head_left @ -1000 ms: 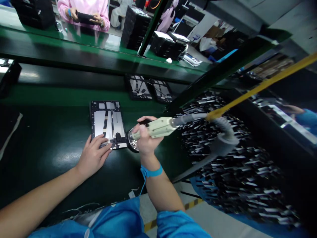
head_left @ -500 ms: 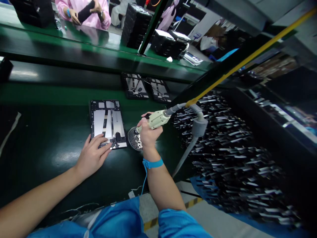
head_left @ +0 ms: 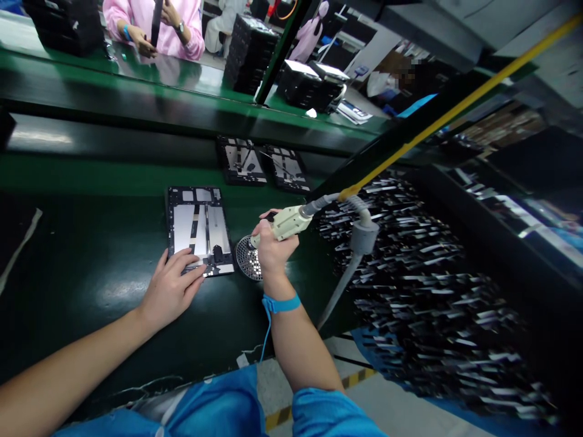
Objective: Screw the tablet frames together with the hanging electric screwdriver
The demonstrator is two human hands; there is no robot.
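A tablet-like device (head_left: 212, 227) with its inside showing lies on the green bench. My left hand (head_left: 170, 288) rests on its lower left corner, fingers spread over the edge. My right hand (head_left: 274, 249) is wrapped round a pale green power screwdriver (head_left: 290, 222), whose grey cable runs off to the right. The tool's front end is over a round dish of small screws (head_left: 248, 258), just right of the device; its tip is hard to make out. A blue strap (head_left: 281, 302) circles my right wrist.
Two more opened devices (head_left: 243, 161) (head_left: 286, 168) lie behind on a dark strip. Many thin parts (head_left: 423, 291) fill the right side. A slanting post with a yellow cable (head_left: 410, 145) rises at the right. Across the bench, a person in pink (head_left: 155, 27) holds a dark object near black stacks (head_left: 252, 54).
The two devices behind have shifted slightly left along the dark strip. The person in pink has turned the dark object more upright. My hands hold nearly the same pose.
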